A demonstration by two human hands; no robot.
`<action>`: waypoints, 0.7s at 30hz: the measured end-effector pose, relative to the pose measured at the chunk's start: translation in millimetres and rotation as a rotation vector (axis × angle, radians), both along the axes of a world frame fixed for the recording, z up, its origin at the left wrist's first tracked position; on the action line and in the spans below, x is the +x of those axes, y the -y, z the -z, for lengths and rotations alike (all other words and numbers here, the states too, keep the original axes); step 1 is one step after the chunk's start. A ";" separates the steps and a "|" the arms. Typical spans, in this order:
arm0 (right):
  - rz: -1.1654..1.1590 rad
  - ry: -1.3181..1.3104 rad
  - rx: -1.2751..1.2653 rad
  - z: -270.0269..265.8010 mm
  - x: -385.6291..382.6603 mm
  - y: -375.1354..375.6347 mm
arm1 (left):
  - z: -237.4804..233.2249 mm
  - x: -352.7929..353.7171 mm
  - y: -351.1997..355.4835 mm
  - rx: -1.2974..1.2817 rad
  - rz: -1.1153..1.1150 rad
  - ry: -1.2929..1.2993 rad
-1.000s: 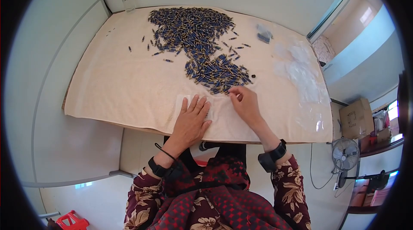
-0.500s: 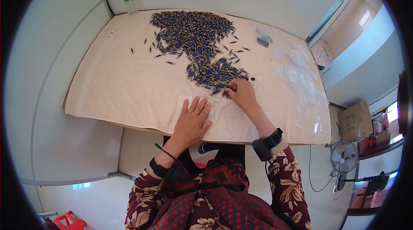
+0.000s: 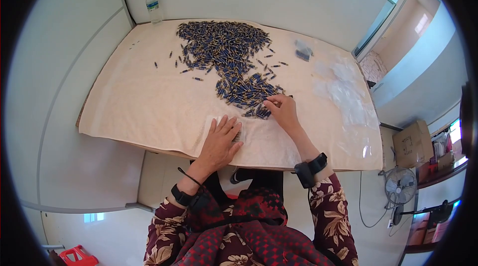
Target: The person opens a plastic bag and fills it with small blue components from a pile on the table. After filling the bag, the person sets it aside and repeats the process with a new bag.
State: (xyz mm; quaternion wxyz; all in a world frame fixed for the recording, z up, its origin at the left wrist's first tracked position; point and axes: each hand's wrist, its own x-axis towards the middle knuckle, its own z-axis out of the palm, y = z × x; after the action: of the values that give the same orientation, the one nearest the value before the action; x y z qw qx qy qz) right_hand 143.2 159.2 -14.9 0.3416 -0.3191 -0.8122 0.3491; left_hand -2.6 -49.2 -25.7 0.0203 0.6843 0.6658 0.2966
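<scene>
A large pile of small dark blue pieces with brass-coloured ends [image 3: 224, 42] spreads from the back of the cloth-covered table [image 3: 134, 97] toward its front. My right hand [image 3: 284, 111] is at the pile's front right edge, thumb and fingers pinched together among the pieces; what they hold is too small to make out. My left hand [image 3: 219, 141] lies with fingers spread over a clear plastic bag [image 3: 208, 124] near the table's front edge. A few small pieces show beside its fingers, under the plastic.
Clear plastic bags [image 3: 343, 92] lie on the right of the table, with a small bag of dark pieces [image 3: 302, 52] behind them. A water bottle [image 3: 153, 7] stands at the back left. A fan [image 3: 400, 186] and a cardboard box [image 3: 413, 144] are at the right.
The whole view has shifted slightly. My right hand stays at the pile's front edge, its fingertips a little farther from the loose pieces in front. My left hand stays on the bag.
</scene>
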 end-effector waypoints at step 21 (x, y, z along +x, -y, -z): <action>-0.233 -0.319 -0.956 -26.2 -1.7 86.2 | -23.9 6.9 -26.6 -0.006 -0.028 1.234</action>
State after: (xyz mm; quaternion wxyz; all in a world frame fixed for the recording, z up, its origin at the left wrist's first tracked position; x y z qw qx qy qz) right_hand 141.5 72.9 11.4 0.2361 -0.2895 -0.5298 0.7614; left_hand 4.3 -22.6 -1.7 0.3996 0.3777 0.5413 0.6361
